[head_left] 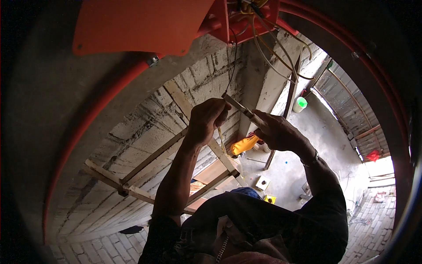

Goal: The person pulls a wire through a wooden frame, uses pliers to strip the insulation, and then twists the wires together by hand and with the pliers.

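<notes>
My right hand (pixel 279 130) is raised and wrapped round the handle of a knife-like tool with a flat metal blade (pixel 237 104). The blade points up and left, and its tip is at a thin dark wire (pixel 233 66) hanging from the orange metal box (pixel 250 24) overhead. My left hand (pixel 207 118) is closed beside the blade tip, with the fingers pinched together near the wire's lower end. A pale yellowish wire (pixel 221 137) hangs below this hand. What exactly lies between the left fingers is hidden.
Several loose wires (pixel 281 57) dangle from the overhead box. Red conduits (pixel 101 119) curve along the ceiling beside an orange panel (pixel 140 26). Below are a wooden ladder-like frame (pixel 154 156), a block wall (pixel 145 127), a yellow-orange object (pixel 245 144) and a bucket (pixel 300 104).
</notes>
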`<state>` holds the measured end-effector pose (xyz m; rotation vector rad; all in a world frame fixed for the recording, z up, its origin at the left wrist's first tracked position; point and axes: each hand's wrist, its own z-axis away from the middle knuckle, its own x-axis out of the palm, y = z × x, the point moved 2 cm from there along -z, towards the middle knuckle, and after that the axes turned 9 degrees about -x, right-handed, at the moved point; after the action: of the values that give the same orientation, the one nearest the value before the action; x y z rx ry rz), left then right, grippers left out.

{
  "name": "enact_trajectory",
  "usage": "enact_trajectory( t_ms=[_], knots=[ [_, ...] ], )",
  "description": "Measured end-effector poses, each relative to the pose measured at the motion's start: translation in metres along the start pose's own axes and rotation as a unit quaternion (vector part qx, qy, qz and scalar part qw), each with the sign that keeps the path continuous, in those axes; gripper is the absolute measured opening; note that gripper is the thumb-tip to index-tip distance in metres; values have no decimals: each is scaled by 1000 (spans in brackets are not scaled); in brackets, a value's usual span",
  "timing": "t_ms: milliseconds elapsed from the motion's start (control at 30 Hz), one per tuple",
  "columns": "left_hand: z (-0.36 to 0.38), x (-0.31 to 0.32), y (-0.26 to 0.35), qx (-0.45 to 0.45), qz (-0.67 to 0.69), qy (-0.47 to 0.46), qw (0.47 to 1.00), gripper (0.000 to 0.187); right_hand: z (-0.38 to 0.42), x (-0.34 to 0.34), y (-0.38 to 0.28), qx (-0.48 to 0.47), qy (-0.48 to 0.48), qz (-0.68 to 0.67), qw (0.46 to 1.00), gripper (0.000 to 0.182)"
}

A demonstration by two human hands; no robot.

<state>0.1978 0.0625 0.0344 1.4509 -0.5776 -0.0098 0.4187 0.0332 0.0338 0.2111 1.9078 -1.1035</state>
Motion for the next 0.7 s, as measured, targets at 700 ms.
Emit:
enact_trajectory(
  t_ms=[700],
  knots=[
    [8, 12, -7, 6, 100, -3, 995, 23, -7, 9, 27, 8, -33, -122, 992, 40]
  ],
)
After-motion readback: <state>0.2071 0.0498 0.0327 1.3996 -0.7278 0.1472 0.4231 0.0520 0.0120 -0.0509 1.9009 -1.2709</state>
